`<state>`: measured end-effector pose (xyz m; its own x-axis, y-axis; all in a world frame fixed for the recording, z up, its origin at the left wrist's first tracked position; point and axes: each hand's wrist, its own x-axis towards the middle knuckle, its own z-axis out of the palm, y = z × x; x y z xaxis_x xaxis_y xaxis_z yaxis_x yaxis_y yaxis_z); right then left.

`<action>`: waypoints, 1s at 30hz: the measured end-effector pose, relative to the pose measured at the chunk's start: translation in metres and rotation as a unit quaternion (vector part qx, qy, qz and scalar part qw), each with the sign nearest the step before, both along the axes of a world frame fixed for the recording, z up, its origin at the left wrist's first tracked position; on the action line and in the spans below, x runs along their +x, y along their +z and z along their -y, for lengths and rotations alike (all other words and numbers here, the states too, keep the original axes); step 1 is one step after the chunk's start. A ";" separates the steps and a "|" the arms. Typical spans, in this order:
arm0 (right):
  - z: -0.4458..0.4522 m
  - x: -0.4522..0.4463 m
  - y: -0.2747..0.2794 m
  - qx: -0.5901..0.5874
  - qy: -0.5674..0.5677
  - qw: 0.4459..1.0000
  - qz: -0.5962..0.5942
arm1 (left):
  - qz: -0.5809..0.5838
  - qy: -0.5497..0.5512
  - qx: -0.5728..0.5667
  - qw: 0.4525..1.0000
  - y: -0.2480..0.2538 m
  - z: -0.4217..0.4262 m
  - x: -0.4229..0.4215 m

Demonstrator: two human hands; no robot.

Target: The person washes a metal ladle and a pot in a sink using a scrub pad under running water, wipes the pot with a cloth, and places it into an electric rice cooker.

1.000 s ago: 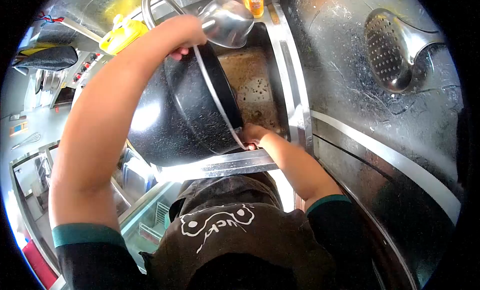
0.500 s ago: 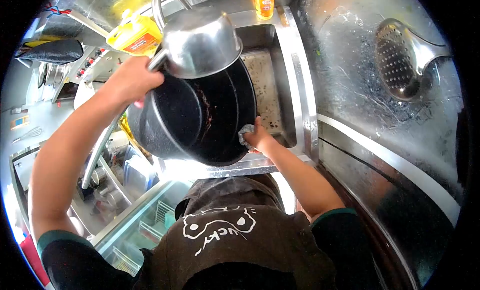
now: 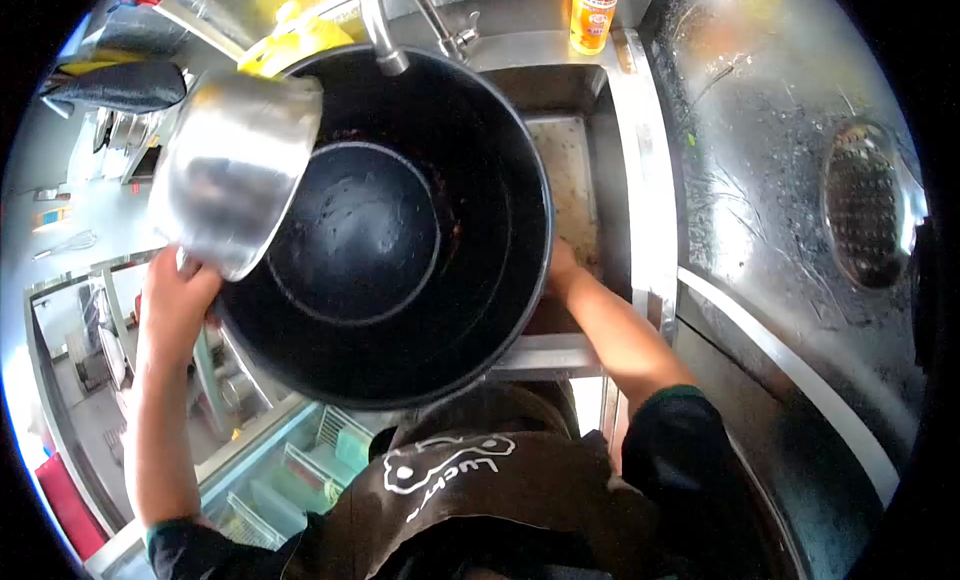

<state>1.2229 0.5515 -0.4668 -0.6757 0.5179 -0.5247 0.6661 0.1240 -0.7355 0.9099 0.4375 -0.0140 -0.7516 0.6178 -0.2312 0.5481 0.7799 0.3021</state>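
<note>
My left hand is closed on the handle of a shiny metal saucepan, tipped on its side over the left rim of a large round black pot. The black pot is tilted over the sink, its dark inside facing me, with some brownish residue on the wall. My right hand is at the black pot's right outer side, below the rim. Its fingers are hidden behind the pot, and I cannot see whether it holds anything.
A faucet hangs over the pot's far rim. An orange bottle stands behind the sink, and a yellow container sits back left. A perforated skimmer lies on the metal counter to the right. Below left is a glass-topped case.
My left hand has swung the saucepan left and down, uncovering the faucet. The black pot has turned its inside towards me. My right hand has slid behind the pot; the grey scrubber is now out of sight.
</note>
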 end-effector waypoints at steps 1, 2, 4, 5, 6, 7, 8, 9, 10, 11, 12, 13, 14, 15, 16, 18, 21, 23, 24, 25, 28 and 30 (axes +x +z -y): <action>0.001 -0.015 -0.008 -0.010 0.012 1.000 -0.007 | -0.023 0.039 0.025 0.999 -0.003 0.014 -0.011; 0.003 -0.026 -0.015 -0.026 0.023 0.999 -0.009 | -0.008 0.018 0.038 0.999 0.002 0.034 -0.028; 0.007 -0.053 -0.023 -0.043 0.045 0.998 -0.002 | -0.010 0.032 0.063 0.997 0.011 0.062 -0.049; 0.008 -0.066 -0.027 -0.048 0.055 0.997 0.006 | -0.031 0.072 0.078 0.994 0.012 0.071 -0.054; 0.010 -0.078 -0.028 -0.045 0.057 0.997 0.018 | 0.014 0.108 0.139 0.984 0.013 0.091 -0.070; 0.009 -0.090 -0.031 -0.038 0.057 0.997 0.029 | 0.060 0.145 0.198 0.967 0.015 0.111 -0.090; 0.005 -0.100 -0.032 -0.017 0.058 0.997 0.045 | 0.074 0.185 0.224 0.954 0.016 0.123 -0.106; 0.000 -0.109 -0.028 0.010 0.053 0.996 0.067 | 0.086 0.225 0.250 0.938 0.018 0.131 -0.115; 0.001 -0.111 -0.020 0.058 0.051 0.993 0.091 | 0.120 0.229 0.231 0.938 0.026 0.138 -0.122; 0.001 -0.114 -0.010 0.104 0.047 0.987 0.116 | 0.140 0.233 0.234 0.934 0.026 0.143 -0.130; 0.000 -0.123 -0.026 0.139 0.017 0.982 0.128 | 0.157 0.239 0.241 0.928 0.024 0.150 -0.137; 0.001 -0.123 -0.042 0.135 0.025 0.979 0.147 | 0.168 0.228 0.247 0.927 0.022 0.162 -0.147; -0.001 -0.119 -0.044 0.131 0.034 0.977 0.165 | 0.180 0.217 0.254 0.925 0.020 0.165 -0.149; 0.000 -0.116 -0.044 0.125 0.043 0.974 0.184 | 0.165 0.220 0.242 0.931 0.021 0.168 -0.150; 0.002 -0.115 -0.057 0.102 0.049 0.979 0.171 | 0.150 0.222 0.230 0.935 0.020 0.171 -0.151; -0.002 -0.117 -0.088 0.060 0.061 0.986 0.143 | 0.136 0.218 0.225 0.940 0.016 0.165 -0.141; 0.000 -0.117 -0.096 0.074 0.037 0.990 0.111 | 0.146 0.203 0.242 0.938 0.012 0.157 -0.132; -0.005 -0.124 -0.091 0.093 0.039 0.985 0.136 | 0.161 0.200 0.264 0.930 0.010 0.152 -0.127; -0.004 -0.124 -0.087 0.107 0.042 0.983 0.141 | 0.160 0.198 0.264 0.930 0.010 0.154 -0.128; -0.002 -0.122 -0.083 0.120 0.045 0.981 0.148 | 0.160 0.196 0.262 0.931 0.009 0.156 -0.130; 0.008 -0.119 -0.088 0.198 0.019 0.968 0.153 | 0.109 0.200 0.258 0.939 0.009 0.143 -0.106; 0.010 -0.119 -0.096 0.163 0.022 0.972 0.168 | 0.099 0.212 0.256 0.938 0.010 0.139 -0.099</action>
<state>1.1035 0.5417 -0.5625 -0.5198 0.6679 -0.5327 0.8507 0.3476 -0.3943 0.8110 0.2984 -0.0043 -0.9281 0.3419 -0.1472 0.1151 0.6398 0.7599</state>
